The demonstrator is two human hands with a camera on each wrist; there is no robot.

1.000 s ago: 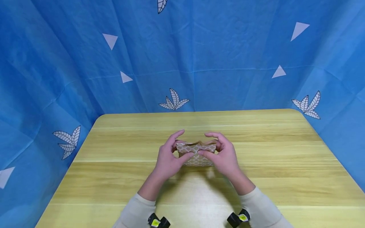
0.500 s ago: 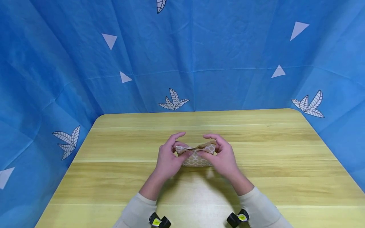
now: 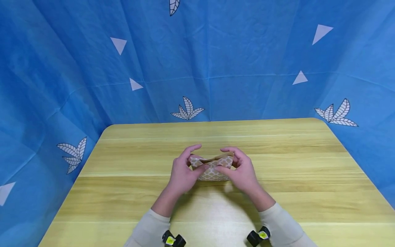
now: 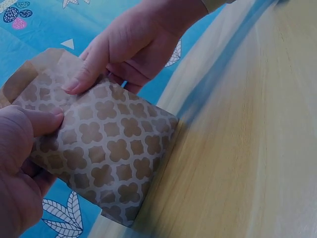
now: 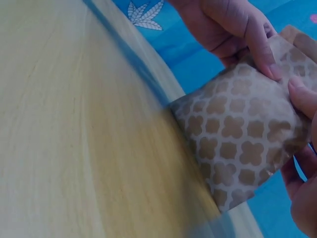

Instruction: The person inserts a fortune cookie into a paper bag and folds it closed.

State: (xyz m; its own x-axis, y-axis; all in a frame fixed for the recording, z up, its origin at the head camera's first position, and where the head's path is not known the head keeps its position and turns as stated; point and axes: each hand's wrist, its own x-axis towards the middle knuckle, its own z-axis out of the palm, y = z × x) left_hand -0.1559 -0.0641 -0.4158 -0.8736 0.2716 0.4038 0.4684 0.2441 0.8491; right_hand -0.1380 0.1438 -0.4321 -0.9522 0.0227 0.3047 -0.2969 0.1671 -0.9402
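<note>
A brown paper bag (image 3: pixel 213 173) with a white lattice pattern stands at the middle of the table (image 3: pixel 123 199), its bottom edge at the wood in both wrist views. My left hand (image 3: pixel 182 171) pinches its left side near the top, and my right hand (image 3: pixel 243 169) pinches the right side. Both thumbs press on the patterned front, close together, while other fingers go behind the paper and are partly hidden. The index fingers arch free above the bag. Along the top, the mouth gapes slightly, with plain brown paper showing inside.
A blue curtain (image 3: pixel 247 51) with white leaf and triangle prints hangs behind the table and along both sides. Black wrist cameras with yellow labels sit at both sleeves (image 3: pixel 284 223). The table's far edge has rounded corners.
The thumbs have shifted slightly on the front of the bag. Its top edge has bent, with the right side of the mouth now standing higher. Both hands keep their hold.
</note>
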